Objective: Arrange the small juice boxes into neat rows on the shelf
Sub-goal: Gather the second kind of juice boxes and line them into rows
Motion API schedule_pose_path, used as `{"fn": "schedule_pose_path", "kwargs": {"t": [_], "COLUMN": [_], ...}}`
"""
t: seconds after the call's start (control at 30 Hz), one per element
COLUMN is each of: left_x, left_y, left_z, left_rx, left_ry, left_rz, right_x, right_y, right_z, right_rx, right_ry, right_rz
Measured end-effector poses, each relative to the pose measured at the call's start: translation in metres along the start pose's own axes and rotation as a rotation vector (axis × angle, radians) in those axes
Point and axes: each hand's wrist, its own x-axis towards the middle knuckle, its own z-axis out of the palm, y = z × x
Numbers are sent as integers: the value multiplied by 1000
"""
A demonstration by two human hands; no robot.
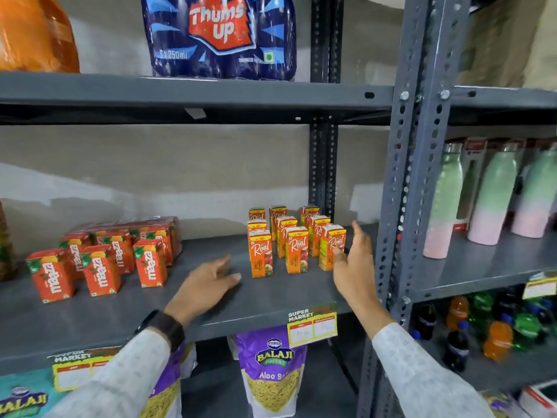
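Note:
Several small orange Real juice boxes (297, 250) stand upright in three rows on the grey metal shelf (211, 315), right of centre. My right hand (354, 260) is held open, palm against the right side of the front right box (331, 247). My left hand (211, 280) hovers flat just over the shelf surface, left of the front left box (261, 254), fingers apart and empty. A dark watch sits on my left wrist.
Red Maaza juice boxes (99, 263) stand grouped on the shelf's left part. A slotted upright post (401, 206) rises just right of my right hand. Pastel bottles (494, 194) fill the neighbouring shelf. A Thums Up pack (221, 34) sits above, Balaji snack bags (272, 372) below.

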Motion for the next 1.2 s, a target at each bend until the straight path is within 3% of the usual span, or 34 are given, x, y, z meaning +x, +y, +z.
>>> {"fn": "schedule_pose_path", "kwargs": {"t": [0.13, 0.23, 0.43, 1.2], "left_x": [25, 37, 49, 45], "left_y": [24, 28, 34, 47], "left_z": [13, 20, 45, 61], "left_rx": [-291, -383, -412, -349], "left_ry": [-66, -74, 7, 27], "left_rz": [-33, -19, -25, 11], "right_x": [25, 35, 44, 42], "right_y": [16, 26, 33, 31], "right_z": [9, 16, 24, 28], "right_rx": [144, 183, 219, 375], "right_ry": [-204, -252, -289, -397], "right_rz": [199, 207, 162, 80]}}
